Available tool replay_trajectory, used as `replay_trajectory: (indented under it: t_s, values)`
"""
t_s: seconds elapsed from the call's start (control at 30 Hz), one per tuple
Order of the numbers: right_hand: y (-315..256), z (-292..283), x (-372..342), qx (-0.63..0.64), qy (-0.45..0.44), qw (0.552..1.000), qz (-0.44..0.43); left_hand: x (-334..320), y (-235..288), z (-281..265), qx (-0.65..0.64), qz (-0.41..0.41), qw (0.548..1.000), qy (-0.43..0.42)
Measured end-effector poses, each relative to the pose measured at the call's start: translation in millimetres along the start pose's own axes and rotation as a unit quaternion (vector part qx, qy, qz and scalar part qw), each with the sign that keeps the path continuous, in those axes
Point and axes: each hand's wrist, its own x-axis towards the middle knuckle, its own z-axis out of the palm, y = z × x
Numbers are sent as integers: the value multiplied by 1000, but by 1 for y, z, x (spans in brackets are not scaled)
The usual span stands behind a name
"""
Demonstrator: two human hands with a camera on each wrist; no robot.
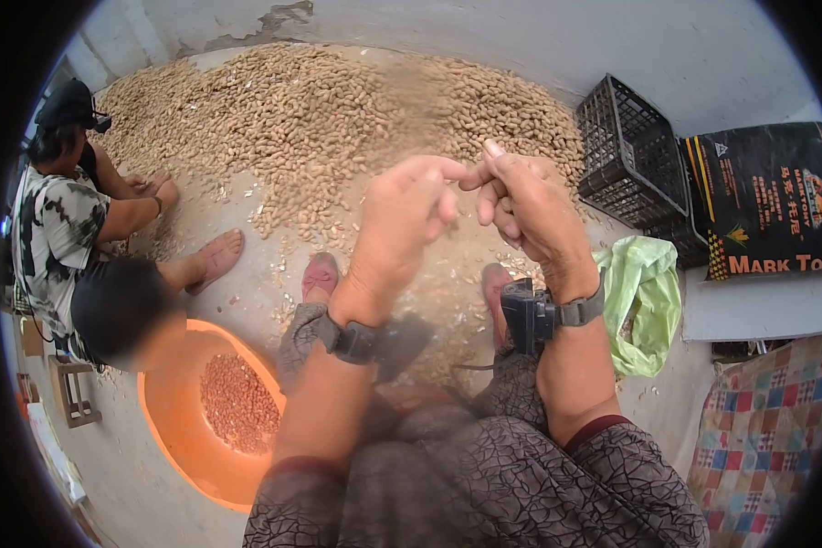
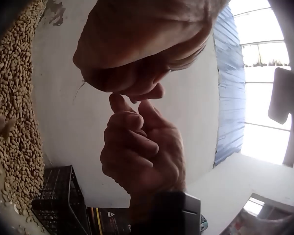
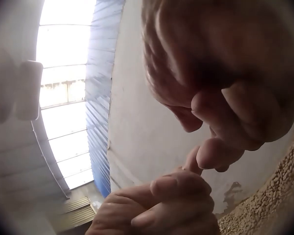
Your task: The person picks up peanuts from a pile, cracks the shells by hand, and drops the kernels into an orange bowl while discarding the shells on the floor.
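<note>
Both hands are raised in front of the body, their fingertips meeting over the shell-littered floor. In the head view the left hand [image 1: 402, 215] has bent fingers, with its index finger reaching toward the right hand [image 1: 543, 205]. The right thumb points upward and its other fingers bend loosely. No object shows between the fingers in any view. A thin dark strand [image 2: 79, 90] shows beside the left hand's edge in the left wrist view. Beyond the hands lies a large heap of unshelled peanuts [image 1: 310, 119].
An orange basin [image 1: 175, 429] of red shelled peanuts [image 1: 237, 402] stands at the left. Near it another person [image 1: 68, 205] sits by the heap. A black crate [image 1: 626, 160], a black printed sack [image 1: 763, 196] and a pale green bag [image 1: 644, 301] are at the right.
</note>
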Motion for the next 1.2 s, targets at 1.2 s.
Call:
replay_trajectory:
  t_s: [1.2]
  values:
    - [-11, 22, -21, 149, -41, 986, -55, -5, -14, 6, -241, -4, 970, -35]
